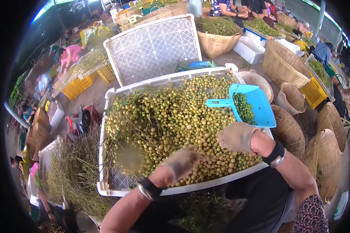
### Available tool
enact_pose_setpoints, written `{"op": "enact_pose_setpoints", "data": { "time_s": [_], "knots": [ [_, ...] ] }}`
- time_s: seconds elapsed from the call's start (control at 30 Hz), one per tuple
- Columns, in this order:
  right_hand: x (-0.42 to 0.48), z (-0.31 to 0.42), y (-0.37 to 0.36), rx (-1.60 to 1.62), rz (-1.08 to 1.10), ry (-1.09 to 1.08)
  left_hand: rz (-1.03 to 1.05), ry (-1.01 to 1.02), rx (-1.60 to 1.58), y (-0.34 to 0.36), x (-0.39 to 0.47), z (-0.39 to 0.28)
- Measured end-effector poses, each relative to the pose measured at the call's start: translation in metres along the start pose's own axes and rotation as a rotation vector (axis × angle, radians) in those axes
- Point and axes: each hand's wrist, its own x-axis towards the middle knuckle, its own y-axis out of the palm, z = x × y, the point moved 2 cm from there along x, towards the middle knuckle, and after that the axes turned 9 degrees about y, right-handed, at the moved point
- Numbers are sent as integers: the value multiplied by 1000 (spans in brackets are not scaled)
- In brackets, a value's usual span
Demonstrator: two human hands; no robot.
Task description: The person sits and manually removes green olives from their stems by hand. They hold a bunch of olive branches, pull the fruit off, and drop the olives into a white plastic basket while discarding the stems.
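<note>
A white plastic mesh tray [221, 179] lies in front of me, filled with small round yellow-green fruits [189, 116]. Thin stems [140, 131] with fruits on them are heaped at its left. My left hand [182, 161], in a worn, dirty glove, is low over the fruits near the front edge; its fingertips are blurred. My right hand [236, 137], gloved too, hovers over the fruits at the right, just below a blue plastic dustpan [258, 104]. The dustpan holds small green fruits [243, 107]. Whether either hand holds a fruit cannot be told.
An upright white mesh tray [154, 49] stands behind. Woven baskets [288, 128] crowd the right side, with a round white tub [256, 83]. Dry stems [75, 177] are piled at the left. Several people sit farther off, including a person in pink [71, 55].
</note>
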Motion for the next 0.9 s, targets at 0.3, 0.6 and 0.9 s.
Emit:
{"op": "enact_pose_setpoints", "data": {
  "time_s": [0.3, 0.6, 0.9],
  "knots": [
    [-34, 12, -6, 82, -95, -8, -773, -451, -663, -134, 96, 81],
    [-37, -13, 13, 22, 147, -103, -535, -450, 273, -121, 246, 136],
    [-35, -36, 14, 25, 137, -75, -529, -380, 338, -114, 270, 157]
  ]
}}
